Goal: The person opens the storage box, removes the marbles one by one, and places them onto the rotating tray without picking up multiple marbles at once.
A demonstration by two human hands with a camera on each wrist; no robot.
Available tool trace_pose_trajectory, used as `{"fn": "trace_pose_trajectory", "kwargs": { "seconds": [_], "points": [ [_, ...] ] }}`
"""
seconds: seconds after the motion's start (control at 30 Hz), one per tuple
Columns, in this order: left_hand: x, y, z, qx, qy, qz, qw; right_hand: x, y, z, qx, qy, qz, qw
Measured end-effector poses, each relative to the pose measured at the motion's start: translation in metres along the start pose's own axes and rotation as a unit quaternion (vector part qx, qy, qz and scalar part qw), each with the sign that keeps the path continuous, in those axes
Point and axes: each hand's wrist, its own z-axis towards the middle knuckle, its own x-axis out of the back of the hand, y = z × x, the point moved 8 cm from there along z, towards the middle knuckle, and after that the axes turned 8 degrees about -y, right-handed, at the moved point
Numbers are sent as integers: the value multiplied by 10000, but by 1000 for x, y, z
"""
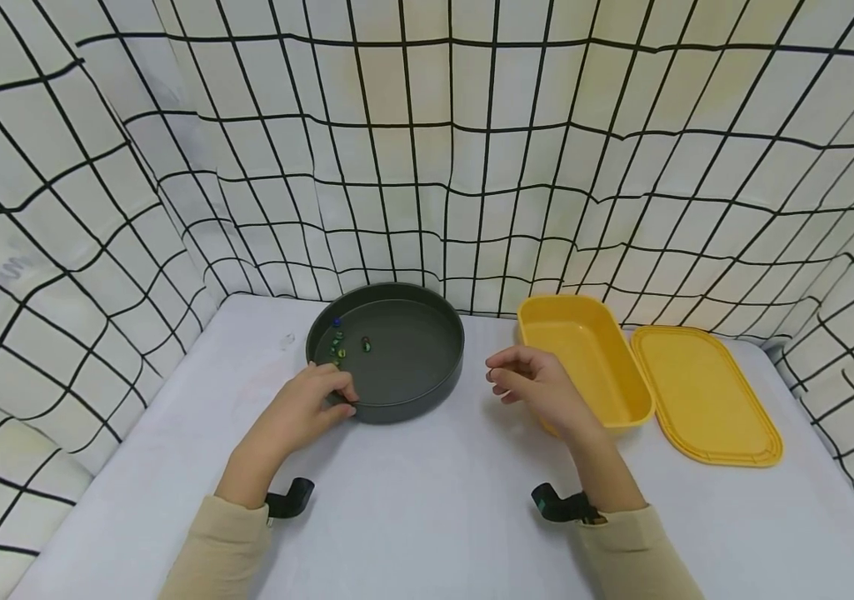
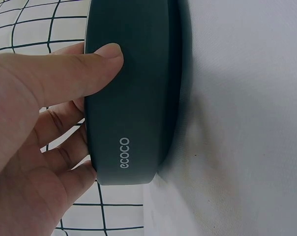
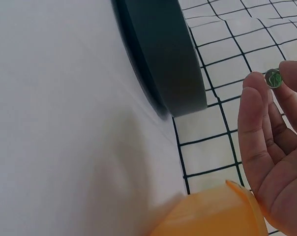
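Note:
My left hand (image 1: 314,404) grips the near left rim of a round dark green pan (image 1: 404,350), thumb on the outer wall and fingers over the rim, as the left wrist view also shows. Several small green marbles (image 1: 366,344) and a blue one (image 1: 337,322) lie in the left part of the pan. Between thumb and fingertip, my right hand (image 1: 535,383) pinches a clear green marble (image 3: 273,78). That hand is raised at the left side of a yellow rectangular container (image 1: 576,350), right of the pan.
A yellow lid (image 1: 707,396) lies flat to the right of the container. White cloth covers the table (image 1: 427,517). Black grid netting over white sheeting (image 1: 427,150) encloses the back and both sides, close behind the pan and container.

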Motion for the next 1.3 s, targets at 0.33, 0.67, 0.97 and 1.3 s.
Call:
{"fn": "trace_pose_trajectory", "kwargs": {
  "seconds": [0.33, 0.67, 0.97, 1.3],
  "points": [
    [1, 1, 0, -105, 74, -18, 9999, -18, -7, 8, 99, -182, -42, 9998],
    [2, 1, 0, -147, 94, -9, 9998, -54, -17, 34, 370, -566, -50, 9977],
    [3, -1, -2, -93, 102, 8, 9999, -92, -19, 58, 379, -915, -285, 9947],
    [2, -1, 0, -86, 130, 12, 9999, -111, -21, 76, 106, -878, -1170, 9892]
  ]
}}
